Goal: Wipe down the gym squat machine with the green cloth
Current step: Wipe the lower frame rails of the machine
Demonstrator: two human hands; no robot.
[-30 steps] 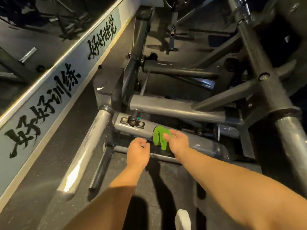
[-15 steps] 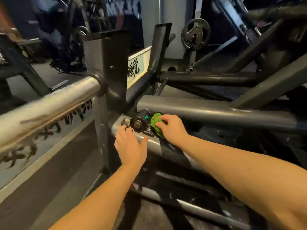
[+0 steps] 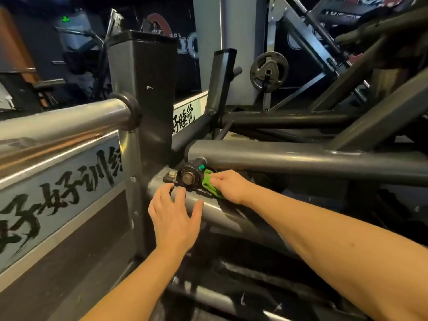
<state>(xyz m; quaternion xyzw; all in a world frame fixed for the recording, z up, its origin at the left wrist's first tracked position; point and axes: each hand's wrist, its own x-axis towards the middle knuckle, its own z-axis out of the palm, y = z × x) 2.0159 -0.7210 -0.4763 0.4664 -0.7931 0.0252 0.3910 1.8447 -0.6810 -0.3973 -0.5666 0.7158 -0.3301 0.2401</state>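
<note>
**Fingers of my right hand clamping the green cloth beside the pivot pin**

Head view: I am curling my right fingers down over the green cloth, clamping it under them and pressing it onto the squat machine. The cloth is sitting just beside the round pivot pin, at its three o'clock. Only a small wad of it is showing past my fingertips, and the rest is lying hidden beneath my palm. The pin is sitting in a black bracket on the lower grey tube. The cloth is lying in the gap between that tube and the upper grey tube, which is running off toward three o'clock.

I am holding my left hand at seven o'clock of the pin, its fingers spread apart and nearly straight, gripping nothing. Its fingertips are reaching the bracket's near edge and the thumb is lying across the lower tube. Whether the palm is touching the tube I cannot tell.

At nine o'clock of the frame a chrome bar is meeting the machine, with a pale banner carrying black brush characters below it. At one o'clock, well apart from my hands, a weight plate is sitting on a peg.
</note>
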